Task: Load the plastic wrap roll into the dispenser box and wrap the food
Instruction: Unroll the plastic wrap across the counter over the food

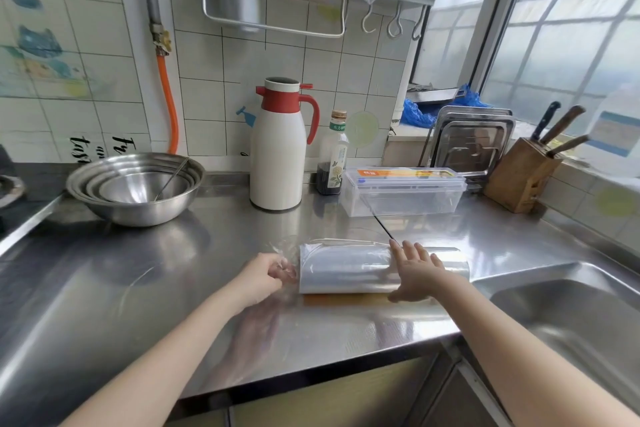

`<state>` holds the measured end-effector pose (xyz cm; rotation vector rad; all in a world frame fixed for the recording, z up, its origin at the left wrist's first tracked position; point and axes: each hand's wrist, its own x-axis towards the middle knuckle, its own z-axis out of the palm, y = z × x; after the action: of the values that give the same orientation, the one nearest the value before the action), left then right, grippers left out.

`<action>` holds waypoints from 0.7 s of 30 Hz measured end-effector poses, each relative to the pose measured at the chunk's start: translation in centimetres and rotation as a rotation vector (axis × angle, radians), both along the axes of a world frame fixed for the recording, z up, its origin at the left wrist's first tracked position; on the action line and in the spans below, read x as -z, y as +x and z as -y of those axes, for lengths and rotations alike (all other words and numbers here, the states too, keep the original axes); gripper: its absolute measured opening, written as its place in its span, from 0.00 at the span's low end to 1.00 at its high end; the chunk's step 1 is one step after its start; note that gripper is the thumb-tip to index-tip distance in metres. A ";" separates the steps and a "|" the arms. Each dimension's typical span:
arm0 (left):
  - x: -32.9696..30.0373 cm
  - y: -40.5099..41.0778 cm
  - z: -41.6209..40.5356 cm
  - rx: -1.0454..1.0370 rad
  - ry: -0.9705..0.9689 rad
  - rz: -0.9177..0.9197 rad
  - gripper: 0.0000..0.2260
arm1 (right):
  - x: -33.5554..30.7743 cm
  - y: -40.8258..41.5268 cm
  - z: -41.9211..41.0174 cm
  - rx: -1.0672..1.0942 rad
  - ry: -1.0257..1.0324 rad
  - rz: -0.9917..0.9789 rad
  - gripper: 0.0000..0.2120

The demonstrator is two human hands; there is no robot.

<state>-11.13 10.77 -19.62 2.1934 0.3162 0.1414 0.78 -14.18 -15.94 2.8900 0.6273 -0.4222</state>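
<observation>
A plastic wrap roll [346, 269] lies lengthwise on the steel counter near its front edge. My right hand [417, 270] rests flat on top of the roll's right half, fingers spread. At the roll's left end my left hand [265, 276] pinches a crumpled bit of clear film [285, 253]. The clear dispenser box [403, 192], lid shut, sits behind the roll, against the back wall. No food shows in this view.
Stacked steel bowls [135, 187] stand at the back left, with a white and red thermos [278, 146] and a sauce bottle [332, 156] beside the box. A knife block [523, 178] and steel trays [471, 146] are at the back right. The sink [568, 315] opens on the right.
</observation>
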 end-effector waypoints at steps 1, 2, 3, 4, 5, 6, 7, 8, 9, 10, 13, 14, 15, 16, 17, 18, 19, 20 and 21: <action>-0.1 0.1 0.0 -0.003 0.021 0.011 0.16 | 0.0 0.0 0.0 -0.001 0.001 0.001 0.52; -0.2 0.1 0.0 -0.001 0.032 0.017 0.15 | 0.0 0.0 0.0 -0.002 0.000 0.002 0.52; -0.1 0.0 -0.1 0.001 0.035 0.020 0.15 | 0.1 0.0 0.1 -0.002 -0.002 0.001 0.51; 0.0 -0.1 -0.3 0.004 0.033 0.022 0.14 | 0.2 0.1 0.1 -0.001 -0.004 -0.001 0.51; 0.1 -0.1 -0.4 0.002 0.027 0.023 0.14 | 0.3 0.1 0.1 0.001 -0.004 -0.001 0.51; 0.2 -0.2 -0.5 -0.010 0.029 0.021 0.12 | 0.3 0.2 0.0 0.001 -0.004 0.000 0.50; 0.3 -0.3 -0.6 -0.029 0.044 0.021 0.10 | 0.3 0.3 0.0 0.001 -0.002 0.001 0.50; 0.4 -0.4 -0.6 -0.052 0.069 0.028 0.07 | 0.2 0.4 0.0 0.001 -0.002 0.001 0.50; 0.4 -0.5 -0.5 -0.079 0.098 0.039 0.06 | 0.1 0.5 -0.1 0.000 -0.001 -0.002 0.50; 0.4 -0.6 -0.3 -0.105 0.126 0.045 0.06 | 0.1 0.5 -0.1 0.000 -0.001 -0.009 0.50; 0.3 -0.7 0.0 -0.129 0.178 0.029 0.08 | -0.1 0.7 0.1 -0.010 -0.004 -0.025 0.50; 0.2 -0.8 -0.1 -0.108 0.193 -0.016 0.09 | -0.3 0.8 0.1 -0.016 0.000 -0.040 0.50; 0.1 -0.9 -0.3 -0.072 0.189 -0.074 0.11 | -0.5 0.9 0.2 -0.023 0.004 -0.056 0.50; 0.0 -0.9 -0.5 -0.027 0.156 -0.132 0.15 | -0.6 1.0 0.2 -0.028 0.006 -0.070 0.50; -0.1 -0.9 -0.7 0.011 0.110 -0.172 0.19 | -0.8 1.1 0.2 -0.032 0.005 -0.081 0.50; -0.2 -1.0 -0.7 0.026 0.068 -0.190 0.23 | -0.9 1.1 0.2 -0.033 0.005 -0.088 0.50; -0.3 -1.0 -0.7 0.019 0.033 -0.192 0.24 | -1.0 1.2 0.2 -0.035 0.005 -0.092 0.50; -0.3 -1.1 -0.6 0.001 -0.001 -0.187 0.24 | -1.0 1.2 0.2 -0.038 0.007 -0.095 0.50; -0.2 -1.1 -0.4 -0.019 -0.036 -0.182 0.23 | -1.0 1.2 0.3 -0.041 0.010 -0.097 0.50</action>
<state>-12.28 11.20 -19.42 2.1724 0.4376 -0.0542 1.96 -14.45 -14.96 2.8743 0.7047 -0.5579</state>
